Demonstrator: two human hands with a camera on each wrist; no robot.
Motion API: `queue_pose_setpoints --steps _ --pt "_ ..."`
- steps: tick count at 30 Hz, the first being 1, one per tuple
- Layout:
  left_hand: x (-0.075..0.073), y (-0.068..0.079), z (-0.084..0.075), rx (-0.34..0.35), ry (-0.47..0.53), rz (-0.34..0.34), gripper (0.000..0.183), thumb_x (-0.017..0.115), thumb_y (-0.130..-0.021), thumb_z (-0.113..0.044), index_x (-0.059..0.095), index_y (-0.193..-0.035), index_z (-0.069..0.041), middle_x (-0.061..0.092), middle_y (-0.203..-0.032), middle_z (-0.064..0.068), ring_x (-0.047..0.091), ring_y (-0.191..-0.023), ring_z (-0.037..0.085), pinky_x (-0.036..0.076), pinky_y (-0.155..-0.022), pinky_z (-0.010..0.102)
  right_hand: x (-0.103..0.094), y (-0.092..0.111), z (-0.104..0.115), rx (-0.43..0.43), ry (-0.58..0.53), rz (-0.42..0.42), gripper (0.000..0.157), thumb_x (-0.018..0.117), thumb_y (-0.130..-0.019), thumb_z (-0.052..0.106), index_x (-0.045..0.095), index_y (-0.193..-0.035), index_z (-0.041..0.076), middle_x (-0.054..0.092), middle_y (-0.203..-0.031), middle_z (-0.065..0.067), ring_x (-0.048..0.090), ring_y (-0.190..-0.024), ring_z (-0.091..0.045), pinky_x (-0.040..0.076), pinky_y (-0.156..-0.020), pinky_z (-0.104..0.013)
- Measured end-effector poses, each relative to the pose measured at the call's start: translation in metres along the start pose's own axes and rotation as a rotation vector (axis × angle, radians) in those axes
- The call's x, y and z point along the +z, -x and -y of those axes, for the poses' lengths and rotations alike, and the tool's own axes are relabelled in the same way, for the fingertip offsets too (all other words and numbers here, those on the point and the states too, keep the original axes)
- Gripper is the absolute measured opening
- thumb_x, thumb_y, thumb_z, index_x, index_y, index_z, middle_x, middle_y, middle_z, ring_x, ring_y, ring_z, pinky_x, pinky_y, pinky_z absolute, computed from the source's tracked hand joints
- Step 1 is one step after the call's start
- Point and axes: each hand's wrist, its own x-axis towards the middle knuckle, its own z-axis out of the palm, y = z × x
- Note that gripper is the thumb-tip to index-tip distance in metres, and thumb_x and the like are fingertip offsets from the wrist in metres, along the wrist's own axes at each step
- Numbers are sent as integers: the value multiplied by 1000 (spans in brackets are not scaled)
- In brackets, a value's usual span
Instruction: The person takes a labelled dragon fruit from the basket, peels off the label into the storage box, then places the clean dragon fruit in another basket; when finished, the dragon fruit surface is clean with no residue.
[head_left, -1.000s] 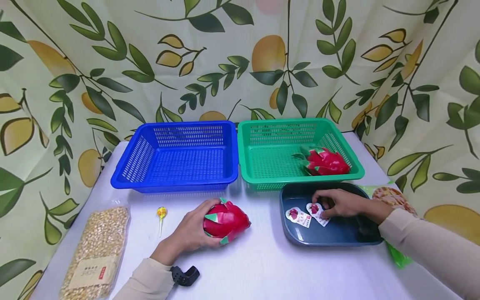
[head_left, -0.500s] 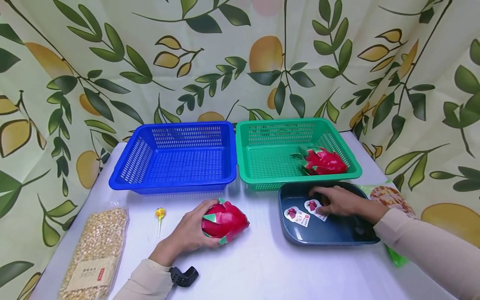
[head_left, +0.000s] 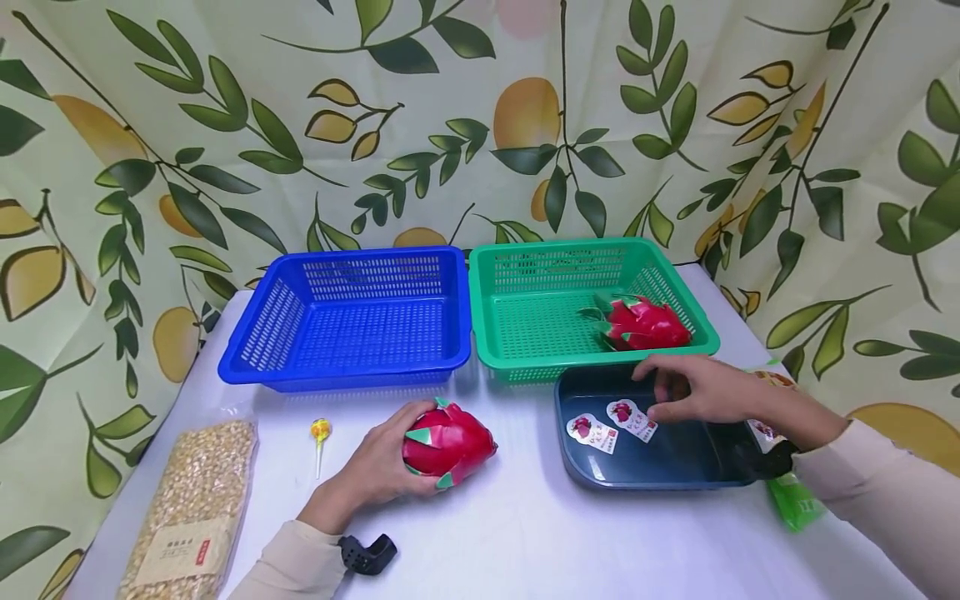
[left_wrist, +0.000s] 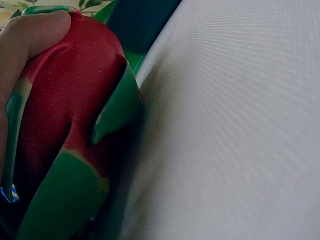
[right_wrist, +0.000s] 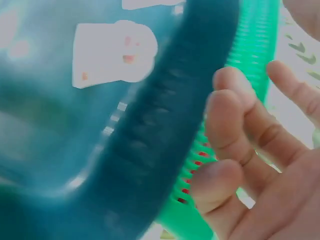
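Observation:
My left hand (head_left: 387, 457) grips a red dragon fruit (head_left: 450, 443) with green leaf tips at the table's middle; in the left wrist view a fingertip presses the red skin (left_wrist: 75, 85). My right hand (head_left: 693, 389) hovers over the dark blue tray (head_left: 637, 475), its fingers loosely bent and nothing between them. Two white printed labels, one nearer the left wall (head_left: 592, 433) and one nearer my right fingers (head_left: 632, 419), lie flat on the tray's floor. In the right wrist view, one label (right_wrist: 112, 55) shows on the tray floor, away from the fingertips.
A blue basket (head_left: 352, 368) and a green basket (head_left: 592, 363) stand side by side behind. A second dragon fruit (head_left: 648, 323) lies in the green one. At left are a lollipop (head_left: 320, 431) and a bag of kernels (head_left: 202, 492). A green package (head_left: 797, 500) lies right of the tray.
My right hand has risen out of the tray and shifted right, away from the labels. Both labels stay on the tray's floor. The left hand keeps its hold on the dragon fruit.

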Motion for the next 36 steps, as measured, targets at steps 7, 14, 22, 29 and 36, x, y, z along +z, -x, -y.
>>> queue_pose_setpoints --steps 7,14,22,29,36 --pt "-1 -3 -1 -36 16 30 100 93 -56 -33 41 -142 -22 50 -131 -3 53 -114 25 55 -76 34 -29 16 -2 8 104 -327 44 80 -80 21 61 -117 10 57 -89 0 51 -74 -16 45 -57 -26" --pt "-2 -5 -2 -39 22 48 100 92 -58 -34 40 -142 -21 49 -131 -3 52 -115 24 55 -77 35 -46 24 -25 140 30 -502 51 77 -83 18 55 -126 2 49 -126 -21 40 -108 -34 40 -76 -41" --pt "-4 -5 -3 25 -16 42 94 91 -59 -37 44 -139 -19 50 -128 -5 53 -113 23 54 -78 33 -46 15 -58 197 -43 -399 57 76 -82 23 51 -127 0 21 -152 -27 19 -133 -52 30 -90 -74" --pt "-10 -8 -17 99 -18 71 90 91 -57 -36 50 -134 -18 52 -124 -8 54 -111 18 53 -76 27 -42 8 -76 222 -69 -319 55 74 -84 31 50 -123 0 13 -154 -27 12 -135 -57 26 -91 -76" --pt "-29 -19 -59 177 55 142 91 92 -56 -28 49 -135 -15 52 -125 -6 54 -112 20 53 -75 27 -39 7 -81 215 -154 -290 55 73 -87 26 46 -123 -5 9 -155 -28 15 -133 -58 27 -94 -72"
